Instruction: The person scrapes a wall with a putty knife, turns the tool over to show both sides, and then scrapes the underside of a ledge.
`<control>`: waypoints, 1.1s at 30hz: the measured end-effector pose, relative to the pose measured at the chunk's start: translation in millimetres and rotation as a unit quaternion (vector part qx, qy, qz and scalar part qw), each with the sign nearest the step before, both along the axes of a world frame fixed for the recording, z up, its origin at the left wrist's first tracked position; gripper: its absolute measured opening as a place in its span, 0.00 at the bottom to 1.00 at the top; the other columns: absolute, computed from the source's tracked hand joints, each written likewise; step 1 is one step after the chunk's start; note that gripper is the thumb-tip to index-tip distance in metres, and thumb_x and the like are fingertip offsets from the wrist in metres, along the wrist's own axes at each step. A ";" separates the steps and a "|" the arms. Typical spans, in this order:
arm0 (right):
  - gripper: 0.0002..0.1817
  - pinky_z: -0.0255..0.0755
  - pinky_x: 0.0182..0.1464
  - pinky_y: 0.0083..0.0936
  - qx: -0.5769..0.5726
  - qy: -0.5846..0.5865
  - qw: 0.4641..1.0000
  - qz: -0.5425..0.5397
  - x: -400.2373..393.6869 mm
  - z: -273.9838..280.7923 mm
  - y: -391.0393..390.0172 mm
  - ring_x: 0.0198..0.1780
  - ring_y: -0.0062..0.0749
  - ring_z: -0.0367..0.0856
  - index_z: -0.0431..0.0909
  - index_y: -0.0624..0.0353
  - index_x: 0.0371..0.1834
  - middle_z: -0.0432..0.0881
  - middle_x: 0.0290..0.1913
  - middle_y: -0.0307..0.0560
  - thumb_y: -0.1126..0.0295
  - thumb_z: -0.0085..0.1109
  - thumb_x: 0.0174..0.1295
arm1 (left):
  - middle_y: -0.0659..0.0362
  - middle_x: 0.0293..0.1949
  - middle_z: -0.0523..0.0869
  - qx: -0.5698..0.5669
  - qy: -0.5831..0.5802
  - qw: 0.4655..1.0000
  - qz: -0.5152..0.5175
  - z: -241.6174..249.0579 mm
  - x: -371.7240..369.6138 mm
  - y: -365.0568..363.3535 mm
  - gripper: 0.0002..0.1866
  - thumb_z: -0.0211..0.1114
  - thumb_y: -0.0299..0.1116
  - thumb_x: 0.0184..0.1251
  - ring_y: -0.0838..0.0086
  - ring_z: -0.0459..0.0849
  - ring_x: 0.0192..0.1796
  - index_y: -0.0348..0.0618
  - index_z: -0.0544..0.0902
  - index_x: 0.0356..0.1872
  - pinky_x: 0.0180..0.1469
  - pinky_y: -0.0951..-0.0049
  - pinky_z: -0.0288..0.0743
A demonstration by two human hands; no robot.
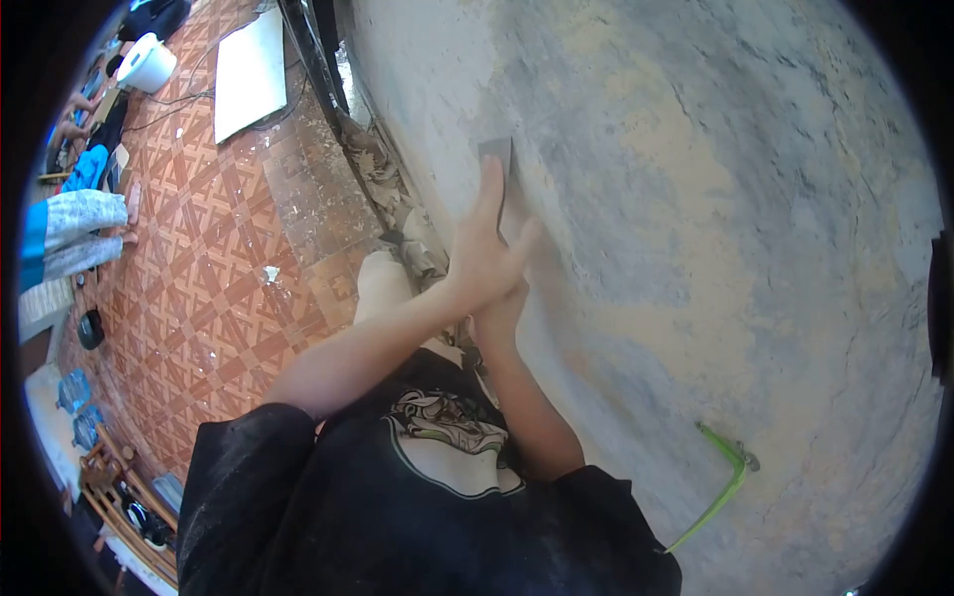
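Note:
A flat metal scraper (497, 151) rests against the grey, patchy wall (656, 219). My left hand (482, 253) is closed on the scraper, with one finger stretched along its blade. My right hand (500, 310) is just under and behind my left hand, at the lower end of the tool. Its fingers are mostly hidden, so its grip cannot be made out. Pale beige patches and darker grey areas cover the wall around the blade.
Debris (402, 214) lies along the wall's foot. On the patterned tile floor (189, 258) are a white board (250, 74) and a white bucket (147, 65). Another person's legs (84, 219) show at the left. A green strip (730, 482) hangs from the wall at lower right.

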State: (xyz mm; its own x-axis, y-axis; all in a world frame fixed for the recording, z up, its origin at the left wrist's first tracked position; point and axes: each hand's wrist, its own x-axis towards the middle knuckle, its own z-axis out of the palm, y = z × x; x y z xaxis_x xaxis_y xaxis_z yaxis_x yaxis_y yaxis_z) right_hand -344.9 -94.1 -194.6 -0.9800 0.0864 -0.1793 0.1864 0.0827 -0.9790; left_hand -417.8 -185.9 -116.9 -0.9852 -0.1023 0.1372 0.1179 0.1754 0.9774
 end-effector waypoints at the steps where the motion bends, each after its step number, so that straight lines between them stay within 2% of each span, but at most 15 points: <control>1: 0.23 0.73 0.46 0.32 -0.001 0.006 1.000 -0.018 -1.5 14.2 -6.4 0.44 0.32 0.80 0.73 0.71 0.58 0.83 0.43 0.48 0.70 0.57 0.60 | 0.32 0.70 0.59 -0.011 0.010 1.000 0.013 2.5 -3.5 -2.1 0.41 0.62 0.33 0.63 0.49 0.59 0.73 0.24 0.50 0.71 0.72 0.64 0.54; 5: 0.21 0.72 0.43 0.27 0.232 -0.042 0.970 -0.066 44.0 22.1 25.0 0.40 0.22 0.78 0.74 0.71 0.57 0.83 0.37 0.40 0.70 0.57 0.62 | 0.27 0.70 0.51 0.026 -0.059 0.994 -0.090 -36.0 68.0 40.1 0.43 0.60 0.34 0.64 0.43 0.51 0.75 0.18 0.45 0.69 0.75 0.61 0.48; 10: 0.16 0.70 0.37 0.20 0.060 -0.220 0.972 -0.056 121.5 -29.1 114.0 0.36 0.17 0.76 0.79 0.71 0.49 0.81 0.34 0.37 0.68 0.50 0.70 | 0.29 0.73 0.45 0.140 -0.306 0.907 -0.254 -78.0 106.0 67.6 0.43 0.59 0.34 0.65 0.47 0.43 0.77 0.18 0.43 0.70 0.76 0.63 0.42; 14: 0.18 0.70 0.38 0.18 0.048 -0.039 0.998 -0.023 43.0 -29.8 51.7 0.37 0.16 0.74 0.79 0.72 0.46 0.82 0.35 0.39 0.64 0.55 0.66 | 0.40 0.73 0.56 0.106 -0.105 0.989 -0.011 -58.8 59.7 48.8 0.38 0.56 0.35 0.68 0.57 0.57 0.75 0.32 0.49 0.74 0.71 0.68 0.56; 19: 0.20 0.71 0.43 0.21 -0.067 -0.078 0.994 -0.036 -22.6 2.5 -12.6 0.40 0.22 0.76 0.76 0.72 0.55 0.84 0.41 0.45 0.68 0.53 0.66 | 0.38 0.66 0.69 0.245 -0.238 0.939 0.031 -11.0 3.2 -1.2 0.36 0.53 0.31 0.67 0.62 0.81 0.50 0.38 0.51 0.74 0.53 0.75 0.71; 22: 0.21 0.72 0.41 0.22 0.005 -0.065 0.997 -0.035 34.4 -42.3 34.6 0.38 0.23 0.77 0.74 0.71 0.59 0.83 0.42 0.46 0.67 0.54 0.67 | 0.37 0.66 0.69 0.162 -0.327 0.931 0.000 -95.3 59.3 42.6 0.35 0.50 0.34 0.69 0.58 0.79 0.57 0.35 0.51 0.74 0.58 0.70 0.70; 23: 0.22 0.72 0.42 0.21 -0.015 -0.132 0.989 -0.066 73.4 -65.7 60.8 0.38 0.24 0.77 0.75 0.69 0.59 0.83 0.42 0.46 0.65 0.54 0.67 | 0.35 0.64 0.70 -0.161 -0.083 0.983 -0.011 -160.3 95.7 79.0 0.37 0.51 0.38 0.68 0.52 0.74 0.64 0.32 0.49 0.73 0.64 0.62 0.66; 24: 0.22 0.72 0.42 0.21 -0.035 -0.199 0.975 -0.093 117.2 -87.3 90.4 0.39 0.24 0.78 0.75 0.68 0.59 0.83 0.43 0.46 0.64 0.54 0.68 | 0.32 0.55 0.76 -0.125 -0.132 0.983 -0.012 -195.6 133.2 105.7 0.43 0.57 0.42 0.64 0.47 0.81 0.49 0.48 0.45 0.76 0.55 0.61 0.73; 25: 0.23 0.71 0.44 0.21 -0.020 -0.286 0.953 -0.100 161.1 -100.3 125.5 0.40 0.25 0.78 0.76 0.67 0.59 0.84 0.44 0.46 0.61 0.56 0.67 | 0.35 0.56 0.77 -0.004 -0.386 0.898 -0.213 -169.6 153.5 99.7 0.37 0.57 0.44 0.64 0.47 0.78 0.56 0.43 0.56 0.73 0.62 0.60 0.68; 26: 0.25 0.70 0.44 0.20 0.181 -0.158 0.970 -0.032 218.4 -143.8 163.4 0.40 0.23 0.77 0.76 0.66 0.59 0.83 0.41 0.41 0.58 0.58 0.67 | 0.39 0.57 0.78 -0.077 -0.335 0.770 -0.537 -237.7 169.0 103.2 0.31 0.57 0.47 0.65 0.51 0.77 0.60 0.40 0.70 0.66 0.63 0.62 0.68; 27: 0.21 0.71 0.46 0.20 0.155 -0.243 0.955 -0.068 261.7 -136.1 184.6 0.40 0.26 0.78 0.79 0.63 0.55 0.82 0.38 0.40 0.60 0.59 0.65 | 0.39 0.57 0.78 -0.071 -0.339 0.772 -0.533 -222.1 167.7 96.4 0.31 0.57 0.47 0.65 0.51 0.77 0.60 0.40 0.70 0.66 0.63 0.62 0.68; 28: 0.12 0.74 0.42 0.44 0.505 -0.188 0.828 0.156 318.9 -160.4 227.5 0.38 0.53 0.81 0.78 0.56 0.46 0.83 0.39 0.55 0.70 0.49 0.62 | 0.42 0.58 0.79 -0.141 -0.327 0.732 -0.580 -185.7 160.0 81.9 0.29 0.56 0.47 0.65 0.53 0.77 0.59 0.40 0.74 0.62 0.62 0.62 0.68; 29: 0.12 0.74 0.42 0.44 0.504 -0.188 0.827 0.163 319.6 -158.0 237.5 0.38 0.53 0.81 0.78 0.56 0.46 0.83 0.39 0.55 0.70 0.49 0.62 | 0.44 0.58 0.79 -0.211 -0.314 0.684 -0.624 -165.7 156.5 71.6 0.27 0.56 0.47 0.66 0.54 0.78 0.59 0.39 0.78 0.59 0.62 0.62 0.69; 31: 0.13 0.74 0.45 0.44 0.516 -0.301 0.768 0.231 320.6 -158.2 244.9 0.42 0.55 0.81 0.79 0.56 0.43 0.83 0.40 0.56 0.66 0.48 0.62 | 0.47 0.56 0.82 -0.076 -0.362 0.832 -0.414 -219.9 166.2 57.9 0.26 0.58 0.46 0.65 0.60 0.79 0.58 0.40 0.78 0.59 0.60 0.64 0.71; 33: 0.14 0.73 0.49 0.44 0.520 -0.405 0.692 0.295 318.2 -162.2 248.6 0.45 0.56 0.81 0.80 0.56 0.40 0.83 0.41 0.57 0.62 0.47 0.61 | 0.51 0.56 0.81 0.029 -0.458 0.848 -0.264 -205.1 148.8 28.5 0.26 0.58 0.44 0.65 0.65 0.79 0.58 0.40 0.77 0.60 0.59 0.68 0.71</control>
State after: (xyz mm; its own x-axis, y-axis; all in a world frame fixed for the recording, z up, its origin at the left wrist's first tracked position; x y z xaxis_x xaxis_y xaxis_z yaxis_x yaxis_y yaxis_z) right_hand -26.6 154.5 -356.8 -0.5142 0.2099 -0.8316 0.2721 0.9594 0.0739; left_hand -269.0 -157.4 -322.0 -0.5853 0.4065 -0.7015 -0.6488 0.2840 0.7059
